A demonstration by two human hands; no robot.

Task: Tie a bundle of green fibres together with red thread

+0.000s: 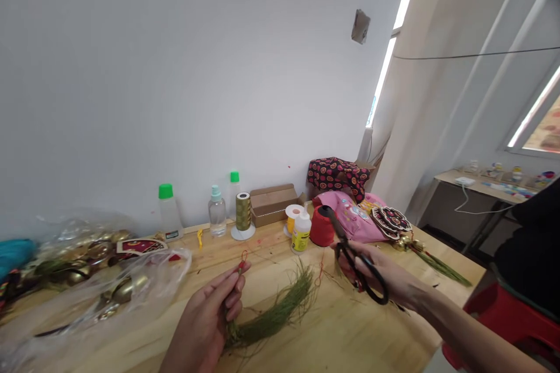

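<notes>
A pale wooden worktop [350, 332] runs along a white wall, with bottles, thread spools and a red thread cone [321, 227] near its far edge. Toward the near edge the left hand [207, 317] pinches a thin red loop of cord [243, 257] between thumb and fingertips, above a curved bundle of green fibre strands [273, 315] lying on the wood. The right hand [385, 280], grip closed through the handles, holds black-handled scissors [356, 262] just right of the bundle.

1. I see a bundle of thin green thread strands [275, 315], curved and frayed, lying on the wood at lower centre, one end in my left hand [210, 317].
2. Black-handled steel scissors [356, 262] sit in my right hand [385, 280], right of centre, blades pointing up-left.
</notes>
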